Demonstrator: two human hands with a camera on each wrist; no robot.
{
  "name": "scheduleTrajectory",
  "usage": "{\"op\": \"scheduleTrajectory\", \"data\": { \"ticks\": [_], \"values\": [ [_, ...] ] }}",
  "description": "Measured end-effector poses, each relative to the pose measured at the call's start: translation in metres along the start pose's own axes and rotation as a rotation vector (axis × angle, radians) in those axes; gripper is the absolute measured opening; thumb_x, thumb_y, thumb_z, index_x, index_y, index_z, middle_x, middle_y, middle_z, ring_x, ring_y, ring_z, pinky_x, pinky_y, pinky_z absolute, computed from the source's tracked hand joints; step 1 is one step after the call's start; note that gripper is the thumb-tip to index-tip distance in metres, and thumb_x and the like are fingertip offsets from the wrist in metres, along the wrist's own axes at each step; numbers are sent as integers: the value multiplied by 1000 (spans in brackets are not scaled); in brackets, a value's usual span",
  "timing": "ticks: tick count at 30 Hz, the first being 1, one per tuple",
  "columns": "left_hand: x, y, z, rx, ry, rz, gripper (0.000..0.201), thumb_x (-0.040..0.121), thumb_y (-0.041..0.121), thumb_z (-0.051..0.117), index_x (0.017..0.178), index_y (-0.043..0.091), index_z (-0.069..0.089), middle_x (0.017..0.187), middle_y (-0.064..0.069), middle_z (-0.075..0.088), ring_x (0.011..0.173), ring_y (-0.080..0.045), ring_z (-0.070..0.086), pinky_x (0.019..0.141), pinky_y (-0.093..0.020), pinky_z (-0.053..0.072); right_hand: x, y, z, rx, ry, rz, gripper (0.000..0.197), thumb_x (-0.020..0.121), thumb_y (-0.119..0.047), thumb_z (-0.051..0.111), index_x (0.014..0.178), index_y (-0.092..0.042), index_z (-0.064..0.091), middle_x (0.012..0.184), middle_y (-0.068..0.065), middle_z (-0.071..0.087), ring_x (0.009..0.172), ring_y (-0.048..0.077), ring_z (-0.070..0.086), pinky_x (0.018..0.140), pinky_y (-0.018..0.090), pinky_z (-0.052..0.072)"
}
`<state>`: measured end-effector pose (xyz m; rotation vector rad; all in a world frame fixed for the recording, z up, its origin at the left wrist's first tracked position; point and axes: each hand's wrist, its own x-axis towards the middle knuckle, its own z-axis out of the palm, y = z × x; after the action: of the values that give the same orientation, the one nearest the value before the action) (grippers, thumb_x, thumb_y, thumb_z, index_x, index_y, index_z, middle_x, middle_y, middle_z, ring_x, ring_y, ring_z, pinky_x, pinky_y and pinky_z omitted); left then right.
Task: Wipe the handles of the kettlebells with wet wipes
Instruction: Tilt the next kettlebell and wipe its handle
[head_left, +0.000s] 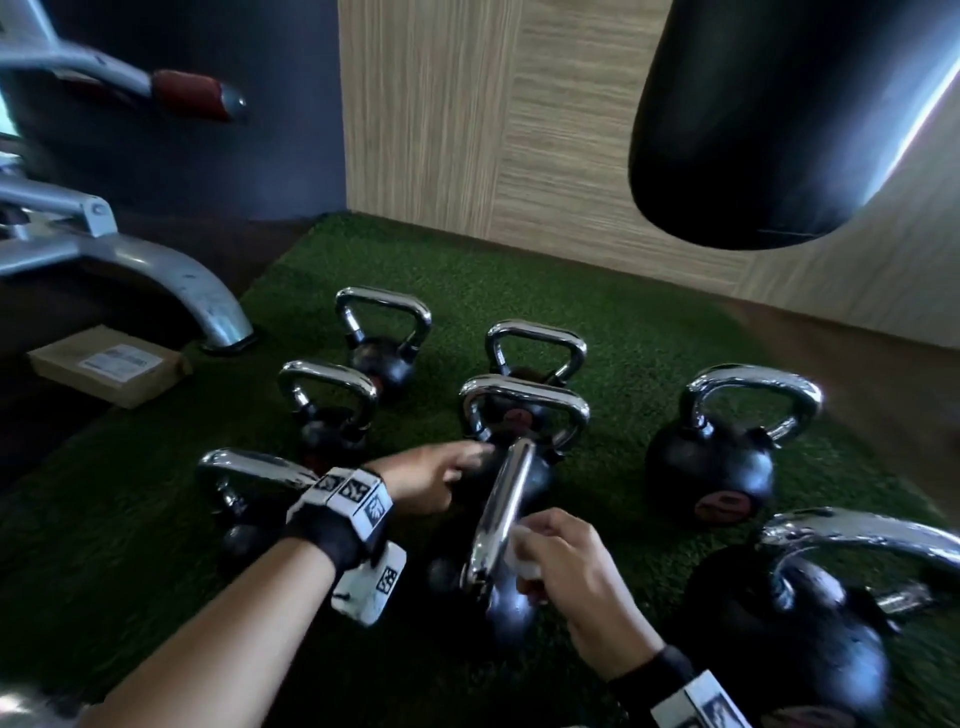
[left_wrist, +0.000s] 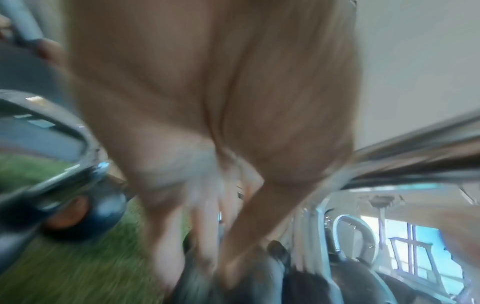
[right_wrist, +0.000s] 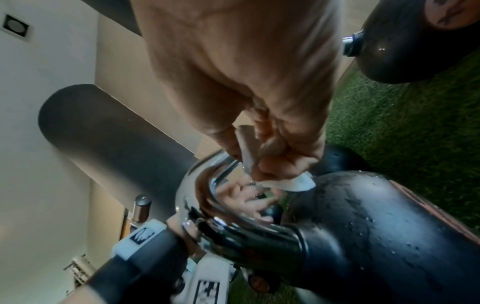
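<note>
Head view: kettlebells (head_left: 506, 525) crowded on turf (head_left: 613, 312).

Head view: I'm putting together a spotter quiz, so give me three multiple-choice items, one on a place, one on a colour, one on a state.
1. Where does the flat brown cardboard box lie?
A. On a kettlebell
B. On the floor beside the curved grey metal machine foot
C. Under the punching bag

2. What colour is the artificial turf mat?
A. Blue
B. Red
C. Green

3. What is the right hand doing?
A. Pinching a white wet wipe against a shiny chrome kettlebell handle
B. Lying flat on the turf
C. Hanging empty

Key: B, the box lies at the left beside the foot; C, the turf is green; A, its curled fingers hold the wipe on the chrome.
</note>
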<state>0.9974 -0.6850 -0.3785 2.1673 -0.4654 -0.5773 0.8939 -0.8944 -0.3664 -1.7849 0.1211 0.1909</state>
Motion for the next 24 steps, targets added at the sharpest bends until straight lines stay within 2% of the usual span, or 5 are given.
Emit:
{"op": "scheduleTrajectory", "data": {
  "ticks": [4, 8, 11, 15, 24],
  "values": [
    [18, 40, -20, 80, -4, 133, 81, 78, -10, 49, 145, 35, 52, 146, -3, 58, 128, -24, 62, 85, -20, 56, -6, -15, 7, 13, -92, -41, 45, 92, 5, 43, 52, -15, 45, 43, -9, 42, 42, 6, 35, 43, 18, 25],
    [32, 44, -21, 27, -106, 162, 73, 83, -20, 58, 141, 24, 58, 128, -10, 67, 102, -16, 70, 87, -31, 61, -8, -27, 12, -93, -96, 9, 36, 80, -42, 50, 52, -21, 42, 48, -8, 41, 46, 11, 36, 53, 32, 29],
    [42, 45, -7, -21, -17, 226, 42, 88, -3, 72, 121, 22, 69, 119, -11, 72, 91, -2, 68, 78, -21, 57, -13, -33, 9, -208, -122, -47, 45, 83, -49, 68, 56, -20, 48, 48, -8, 47, 47, 8, 43, 52, 28, 35],
    [50, 48, 8, 24, 80, 254, 8, 91, 21, 78, 92, 26, 71, 95, -11, 77, 81, -10, 69, 79, -32, 56, -21, -36, 11, -340, -69, -117, 51, 69, -46, 88, 55, -20, 46, 42, -12, 50, 39, -1, 43, 41, 14, 32],
    [15, 24, 8, 122, 372, 156, 15, 86, 32, 79, 86, 39, 65, 78, 17, 71, 72, 0, 65, 78, -29, 52, -33, -39, -19, -557, -26, -187, 48, 55, -53, 81, 61, -10, 59, 45, -8, 49, 44, 3, 44, 42, 18, 31]
  ]
}}
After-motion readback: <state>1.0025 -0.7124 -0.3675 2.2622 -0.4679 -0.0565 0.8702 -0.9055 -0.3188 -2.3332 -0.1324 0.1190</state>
